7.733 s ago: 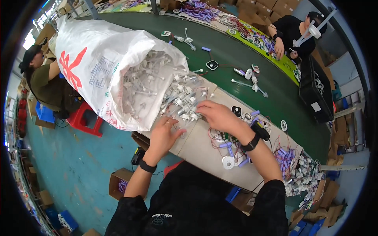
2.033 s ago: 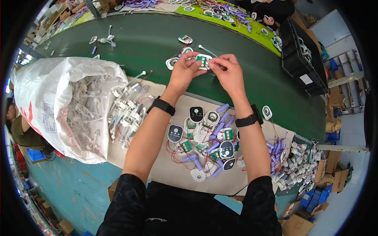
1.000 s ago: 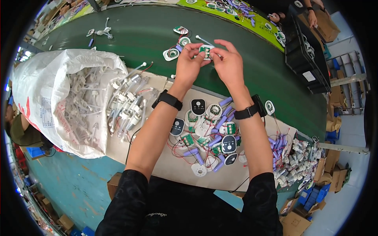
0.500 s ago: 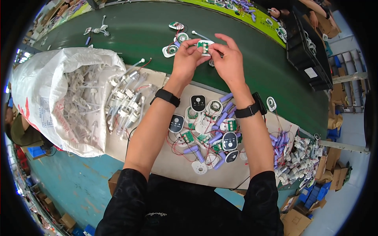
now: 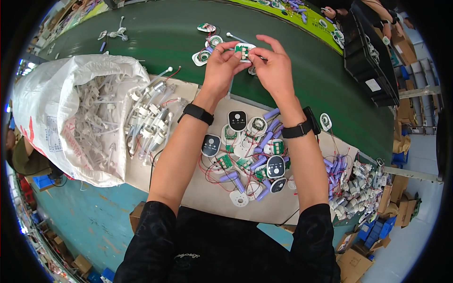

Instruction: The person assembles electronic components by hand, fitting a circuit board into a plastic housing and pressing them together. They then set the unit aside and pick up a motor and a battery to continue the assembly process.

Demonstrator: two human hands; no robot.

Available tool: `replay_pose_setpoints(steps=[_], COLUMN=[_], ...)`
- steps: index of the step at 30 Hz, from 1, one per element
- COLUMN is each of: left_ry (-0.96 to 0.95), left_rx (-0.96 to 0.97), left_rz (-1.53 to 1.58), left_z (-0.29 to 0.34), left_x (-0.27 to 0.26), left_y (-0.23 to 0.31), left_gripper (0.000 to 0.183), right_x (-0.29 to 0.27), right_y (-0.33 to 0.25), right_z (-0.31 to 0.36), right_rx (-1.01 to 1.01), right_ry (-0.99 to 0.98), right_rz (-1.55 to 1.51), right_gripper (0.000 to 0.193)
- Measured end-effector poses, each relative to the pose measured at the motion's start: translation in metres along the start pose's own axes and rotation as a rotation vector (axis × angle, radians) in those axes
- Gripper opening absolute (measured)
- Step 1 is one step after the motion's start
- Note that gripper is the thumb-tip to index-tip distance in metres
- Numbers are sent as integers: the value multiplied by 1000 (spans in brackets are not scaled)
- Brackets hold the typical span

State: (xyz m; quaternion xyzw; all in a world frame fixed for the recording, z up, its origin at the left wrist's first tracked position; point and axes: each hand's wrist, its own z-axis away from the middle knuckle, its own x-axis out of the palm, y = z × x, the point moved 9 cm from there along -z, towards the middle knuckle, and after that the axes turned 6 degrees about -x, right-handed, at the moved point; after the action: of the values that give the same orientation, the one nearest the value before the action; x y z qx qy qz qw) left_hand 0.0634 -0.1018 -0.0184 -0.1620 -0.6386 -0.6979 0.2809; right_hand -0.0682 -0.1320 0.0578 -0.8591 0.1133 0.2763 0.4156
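Above the green conveyor belt, both my hands hold a small white plastic housing with a green circuit board in it. My left hand pinches its left side between thumb and fingers. From the right, my right hand grips its edge with thumb and index finger, the other fingers raised. Just beyond my left hand lie white round-ended housings with boards and red wires. Below my wrists, the beige tabletop carries a heap of purple cylindrical batteries, dark-faced button panels and wired boards.
A white woven sack full of clear tube parts stands at left, some spilled beside it. More batteries and grey-white parts pile up at right. A black crate stands at the far right; another person's hand is beyond it.
The housing has shifted slightly up and left with my hands, and its tilt differs a little. Parts on the belt sit slightly further left. Both hands keep their hold.
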Motion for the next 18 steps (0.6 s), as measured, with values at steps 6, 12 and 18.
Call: replay_pose_setpoints(steps=[6,12,18], left_ry=[-5,48,96], left_rx=[14,103,123], left_rz=[-31,-125,-169], left_z=[0,7,9], left_x=[-1,3,6], left_y=[2,11,11], left_gripper=[33,26,24], right_x=[-1,2,8], right_y=[-1,-2,1], right_z=[0,2,9], right_rx=[23,58,139], right_ry=[36,53,71], right_rz=[-3,-19,-102], right_gripper=[15,14,13])
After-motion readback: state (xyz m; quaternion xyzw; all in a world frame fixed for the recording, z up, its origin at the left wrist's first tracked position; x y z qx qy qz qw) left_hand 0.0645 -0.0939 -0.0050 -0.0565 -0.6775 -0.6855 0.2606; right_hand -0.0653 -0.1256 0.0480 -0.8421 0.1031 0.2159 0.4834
